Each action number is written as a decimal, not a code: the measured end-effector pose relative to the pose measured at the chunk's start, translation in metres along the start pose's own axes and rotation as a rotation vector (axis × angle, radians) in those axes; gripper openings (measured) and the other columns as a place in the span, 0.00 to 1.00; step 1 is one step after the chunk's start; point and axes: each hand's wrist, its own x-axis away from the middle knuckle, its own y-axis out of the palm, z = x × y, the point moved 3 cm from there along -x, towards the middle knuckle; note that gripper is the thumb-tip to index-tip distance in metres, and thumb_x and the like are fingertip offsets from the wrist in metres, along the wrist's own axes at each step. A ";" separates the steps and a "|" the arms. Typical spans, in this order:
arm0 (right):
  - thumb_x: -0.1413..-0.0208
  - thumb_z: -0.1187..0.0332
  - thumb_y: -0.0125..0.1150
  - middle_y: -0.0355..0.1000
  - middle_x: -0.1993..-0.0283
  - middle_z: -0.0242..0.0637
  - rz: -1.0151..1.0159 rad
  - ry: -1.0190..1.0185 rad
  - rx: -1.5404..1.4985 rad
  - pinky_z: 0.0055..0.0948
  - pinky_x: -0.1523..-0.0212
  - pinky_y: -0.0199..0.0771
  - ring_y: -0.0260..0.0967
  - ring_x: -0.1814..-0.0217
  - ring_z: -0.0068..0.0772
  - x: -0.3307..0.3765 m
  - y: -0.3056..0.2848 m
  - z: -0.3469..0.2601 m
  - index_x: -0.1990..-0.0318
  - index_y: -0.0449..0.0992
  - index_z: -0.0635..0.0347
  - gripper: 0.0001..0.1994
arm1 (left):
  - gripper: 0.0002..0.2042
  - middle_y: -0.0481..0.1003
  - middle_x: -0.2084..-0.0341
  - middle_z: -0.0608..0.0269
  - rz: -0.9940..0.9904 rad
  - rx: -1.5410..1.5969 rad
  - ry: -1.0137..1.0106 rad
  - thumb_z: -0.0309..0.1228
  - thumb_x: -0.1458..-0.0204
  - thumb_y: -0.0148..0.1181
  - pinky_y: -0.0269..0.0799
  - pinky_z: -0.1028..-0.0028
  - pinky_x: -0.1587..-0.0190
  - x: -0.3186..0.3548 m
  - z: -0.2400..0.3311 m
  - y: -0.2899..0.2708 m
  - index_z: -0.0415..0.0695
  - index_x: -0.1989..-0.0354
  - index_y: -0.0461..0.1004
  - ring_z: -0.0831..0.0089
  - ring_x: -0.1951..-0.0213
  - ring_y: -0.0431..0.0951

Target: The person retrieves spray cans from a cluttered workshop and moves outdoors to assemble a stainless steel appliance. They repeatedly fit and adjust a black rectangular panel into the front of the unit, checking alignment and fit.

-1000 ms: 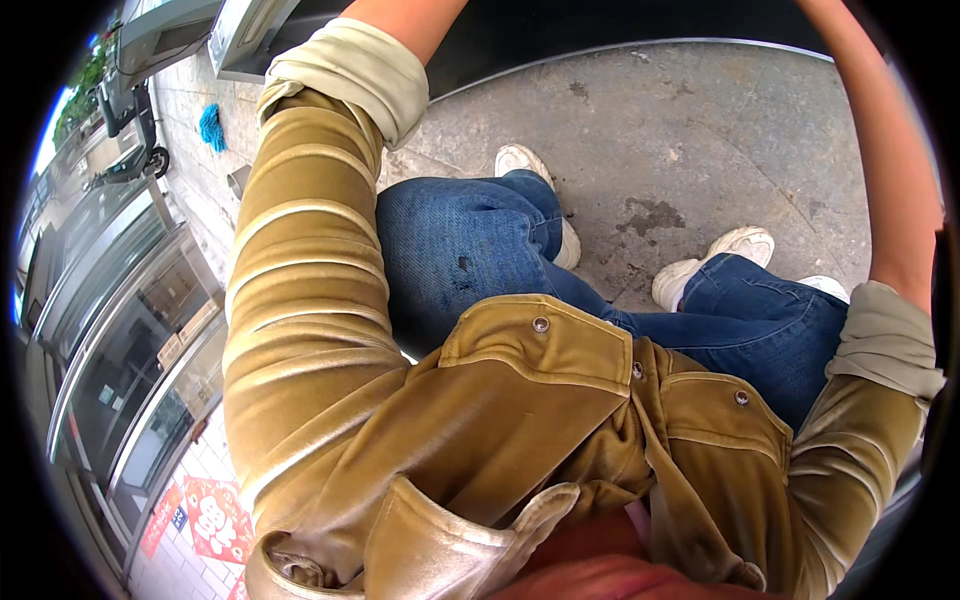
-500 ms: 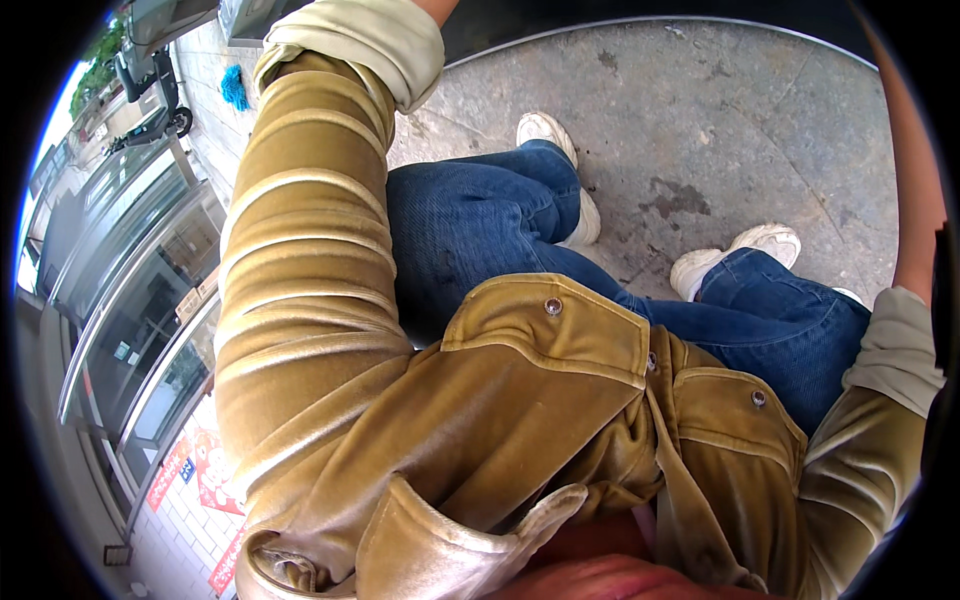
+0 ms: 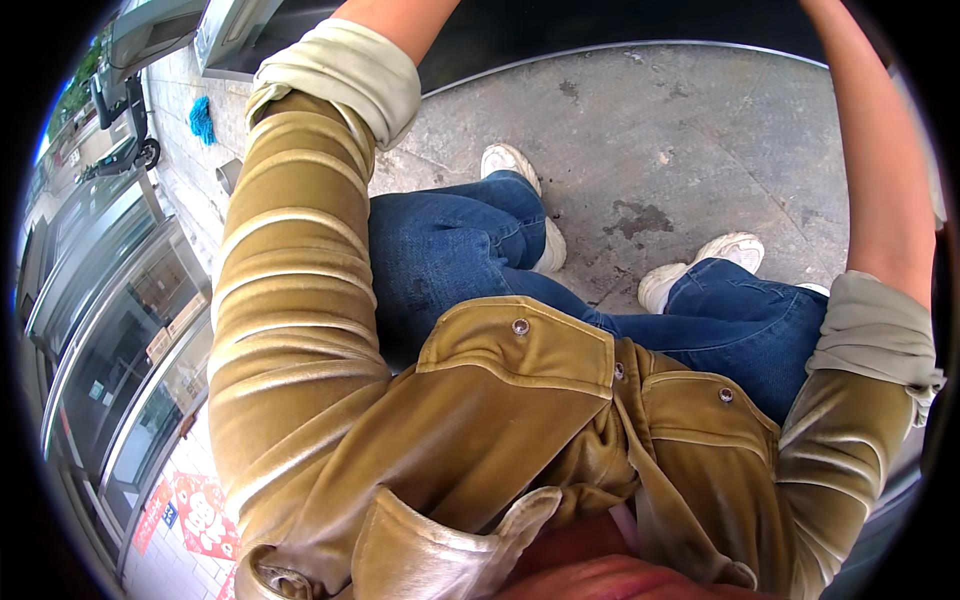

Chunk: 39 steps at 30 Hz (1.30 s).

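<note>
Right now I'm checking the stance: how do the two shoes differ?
The left shoe sits farther forward, toward the dark kerb edge; the right shoe sits nearer the body. The left shoe points ahead; the right shoe lies angled sideways. Both are whitish, on stained concrete, under blue jeans.

Mustard-gold velvet jacket (image 3: 480,430) with glossy folds, metal snap buttons (image 3: 520,326) seen on flapped chest pockets, pale beige cuffs (image 3: 345,75) turned back on both sleeves, dark blue jeans (image 3: 450,250), worn off-white sneakers (image 3: 720,262) with scuffed soles.
</note>
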 end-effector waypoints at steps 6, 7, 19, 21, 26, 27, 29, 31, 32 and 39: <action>0.53 0.53 0.64 0.73 0.62 0.56 -0.041 0.062 0.036 0.43 0.57 0.69 0.71 0.57 0.55 -0.006 0.004 0.020 0.59 0.76 0.64 0.22 | 0.25 0.76 0.63 0.53 -0.010 0.048 0.010 0.40 0.53 0.67 0.69 0.69 0.54 -0.008 0.008 0.005 0.37 0.51 0.70 0.68 0.59 0.74; 0.53 0.53 0.64 0.73 0.63 0.56 -0.056 0.085 0.033 0.44 0.57 0.69 0.71 0.57 0.54 -0.002 0.001 0.022 0.59 0.76 0.63 0.22 | 0.25 0.76 0.62 0.53 -0.039 -0.015 -0.010 0.40 0.53 0.66 0.69 0.69 0.53 -0.011 0.013 0.005 0.37 0.51 0.70 0.68 0.58 0.74; 0.52 0.50 0.61 0.74 0.55 0.38 0.098 0.163 0.079 0.49 0.39 0.55 0.65 0.43 0.40 0.008 0.015 0.019 0.59 0.80 0.54 0.20 | 0.24 0.73 0.60 0.62 -0.045 0.010 -0.116 0.35 0.51 0.65 0.64 0.78 0.51 -0.020 -0.002 0.006 0.34 0.48 0.68 0.76 0.57 0.70; 0.52 0.52 0.62 0.73 0.52 0.37 0.124 0.198 0.058 0.51 0.35 0.50 0.64 0.42 0.40 0.012 0.017 0.017 0.57 0.79 0.53 0.19 | 0.21 0.72 0.62 0.67 -0.054 0.018 -0.139 0.34 0.50 0.64 0.64 0.79 0.54 -0.021 0.000 0.008 0.36 0.51 0.69 0.79 0.61 0.68; 0.53 0.60 0.62 0.72 0.51 0.36 0.169 0.291 0.034 0.55 0.36 0.50 0.64 0.42 0.38 0.015 0.026 0.014 0.57 0.79 0.52 0.15 | 0.21 0.75 0.70 0.61 0.009 -0.240 -0.193 0.47 0.47 0.58 0.67 0.74 0.59 -0.022 0.003 0.015 0.43 0.55 0.72 0.73 0.67 0.71; 0.52 0.61 0.61 0.72 0.51 0.36 0.169 0.307 0.037 0.55 0.36 0.50 0.64 0.42 0.38 0.014 0.028 0.014 0.57 0.79 0.52 0.15 | 0.22 0.76 0.69 0.53 0.048 -0.369 -0.211 0.51 0.47 0.56 0.68 0.70 0.59 -0.019 0.020 0.018 0.45 0.54 0.72 0.63 0.65 0.75; 0.51 0.64 0.59 0.72 0.50 0.37 0.166 0.326 0.052 0.54 0.36 0.50 0.64 0.42 0.38 0.013 0.028 0.012 0.57 0.79 0.52 0.13 | 0.23 0.76 0.67 0.49 0.087 -0.451 -0.245 0.52 0.48 0.55 0.69 0.67 0.58 -0.018 0.026 0.021 0.45 0.54 0.72 0.54 0.63 0.76; 0.51 0.66 0.56 0.72 0.51 0.37 0.190 0.292 0.031 0.53 0.37 0.51 0.64 0.42 0.39 0.015 0.024 0.008 0.58 0.80 0.53 0.12 | 0.24 0.76 0.70 0.49 0.130 -0.450 -0.249 0.53 0.50 0.57 0.69 0.66 0.60 -0.014 0.017 0.015 0.45 0.55 0.73 0.52 0.64 0.76; 0.51 0.66 0.56 0.72 0.51 0.37 0.197 0.273 0.035 0.53 0.37 0.51 0.63 0.42 0.39 0.016 0.023 0.008 0.58 0.79 0.54 0.12 | 0.25 0.76 0.70 0.49 0.152 -0.446 -0.252 0.54 0.50 0.57 0.69 0.66 0.61 -0.015 0.019 0.015 0.45 0.55 0.73 0.52 0.65 0.76; 0.53 0.66 0.59 0.69 0.49 0.38 0.229 0.166 0.081 0.52 0.37 0.52 0.60 0.39 0.37 0.024 0.028 0.025 0.53 0.75 0.60 0.18 | 0.28 0.76 0.70 0.46 0.155 -0.445 -0.305 0.56 0.53 0.59 0.70 0.64 0.62 -0.021 0.022 0.015 0.43 0.55 0.74 0.51 0.64 0.77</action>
